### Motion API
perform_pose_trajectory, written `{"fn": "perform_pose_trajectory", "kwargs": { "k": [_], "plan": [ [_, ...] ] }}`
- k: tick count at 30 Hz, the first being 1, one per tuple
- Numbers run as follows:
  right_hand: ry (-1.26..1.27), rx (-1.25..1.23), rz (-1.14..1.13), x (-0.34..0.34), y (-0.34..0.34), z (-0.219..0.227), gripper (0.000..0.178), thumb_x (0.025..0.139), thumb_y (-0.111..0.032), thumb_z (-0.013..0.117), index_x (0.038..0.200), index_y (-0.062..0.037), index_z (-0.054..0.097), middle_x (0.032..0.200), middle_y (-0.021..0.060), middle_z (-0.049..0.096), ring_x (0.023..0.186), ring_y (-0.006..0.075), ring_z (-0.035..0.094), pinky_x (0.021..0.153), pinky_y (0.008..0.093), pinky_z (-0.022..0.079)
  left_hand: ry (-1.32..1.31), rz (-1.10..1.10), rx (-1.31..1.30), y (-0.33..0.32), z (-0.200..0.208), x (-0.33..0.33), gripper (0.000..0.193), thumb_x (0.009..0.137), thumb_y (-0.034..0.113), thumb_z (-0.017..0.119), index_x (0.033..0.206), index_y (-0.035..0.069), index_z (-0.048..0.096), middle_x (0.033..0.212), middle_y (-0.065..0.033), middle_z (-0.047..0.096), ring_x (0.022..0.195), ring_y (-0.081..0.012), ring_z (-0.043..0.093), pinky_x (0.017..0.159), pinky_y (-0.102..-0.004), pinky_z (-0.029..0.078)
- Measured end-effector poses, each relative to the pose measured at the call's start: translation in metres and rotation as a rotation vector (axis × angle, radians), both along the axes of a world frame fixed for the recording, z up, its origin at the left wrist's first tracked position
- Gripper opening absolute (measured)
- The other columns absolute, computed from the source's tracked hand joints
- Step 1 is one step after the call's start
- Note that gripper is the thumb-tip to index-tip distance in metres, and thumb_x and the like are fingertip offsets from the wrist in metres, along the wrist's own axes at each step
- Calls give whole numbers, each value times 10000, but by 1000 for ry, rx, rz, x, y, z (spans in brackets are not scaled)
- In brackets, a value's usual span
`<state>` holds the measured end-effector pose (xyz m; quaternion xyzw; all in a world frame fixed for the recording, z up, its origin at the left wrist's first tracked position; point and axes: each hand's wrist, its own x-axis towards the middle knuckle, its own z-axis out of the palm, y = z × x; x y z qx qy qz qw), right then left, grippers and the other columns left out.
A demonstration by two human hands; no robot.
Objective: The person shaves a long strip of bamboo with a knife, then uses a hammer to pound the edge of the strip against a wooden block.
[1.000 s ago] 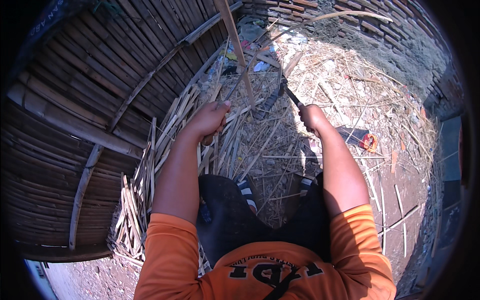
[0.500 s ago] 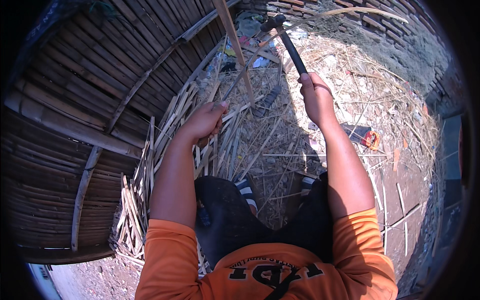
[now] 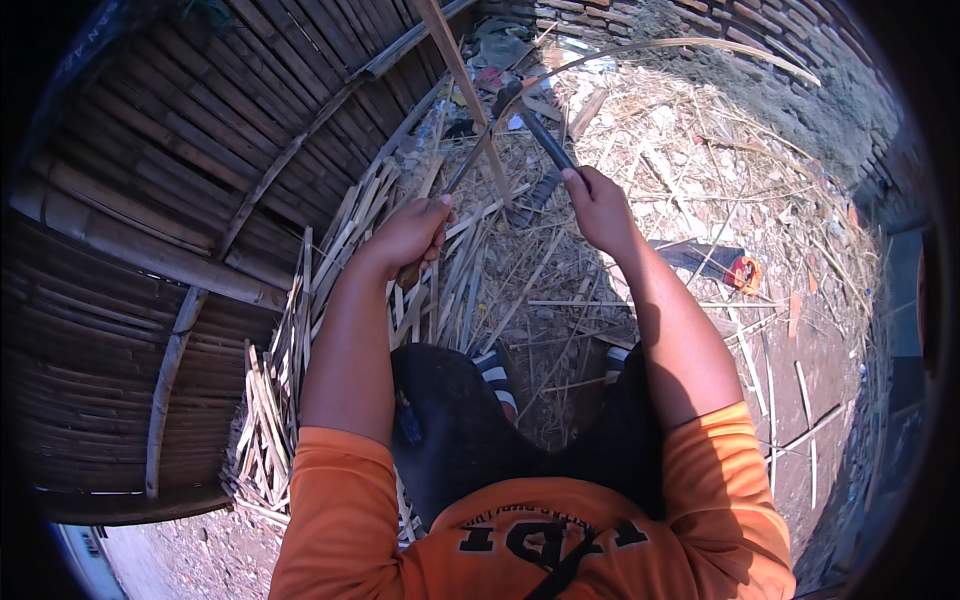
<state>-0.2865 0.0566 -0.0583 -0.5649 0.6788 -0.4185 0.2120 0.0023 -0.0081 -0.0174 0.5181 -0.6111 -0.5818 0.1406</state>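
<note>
My left hand point(image 3: 405, 240) is closed around the brown handle of a knife point(image 3: 466, 165), whose narrow dark blade slants up and right toward a wooden post point(image 3: 458, 70). In my right hand point(image 3: 603, 212) is a hammer point(image 3: 548, 142), gripped by its dark handle. The hammer head lies close to the post and the far end of the blade; whether it touches either, I cannot tell. From that same spot a thin bamboo strip point(image 3: 680, 43) arches away to the right. How blade and strip meet is hidden behind the hammer head.
A bamboo-slat wall point(image 3: 240, 130) stands at the left, with piled bamboo strips point(image 3: 340, 260) along it. A handsaw point(image 3: 743, 274) with an orange handle lies at the right among straw and debris. A brick wall point(image 3: 770, 60) closes the far side.
My right hand has moved left and slightly nearer, bringing the hammer head down and left toward the post and blade. The bamboo strip's arch sits a little lower. My left hand has hardly moved.
</note>
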Motion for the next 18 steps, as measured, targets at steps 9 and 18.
{"fn": "perform_pose_trajectory", "kwargs": {
  "k": [9, 18],
  "plan": [
    [-226, 245, -176, -64, -5, -11, 500, 1026, -451, 494, 847, -9, 644, 726, 112, 637, 689, 223, 594, 678, 378, 470, 39, 65, 81, -5, -19, 2, 411, 1077, 466, 419, 1081, 71, 533, 720, 10, 485, 547, -97, 455, 473, -280, 359],
    [-21, 286, -418, -113, -27, -51, 492, 969, -455, 583, 1199, -25, 649, 1066, 247, 668, 1018, 375, 646, 915, 462, 493, 157, 52, 148, -2, -17, -22, 407, 1063, 478, 461, 1101, 79, 530, 732, 15, 494, 567, -98, 468, 487, -291, 382]
  ]
}}
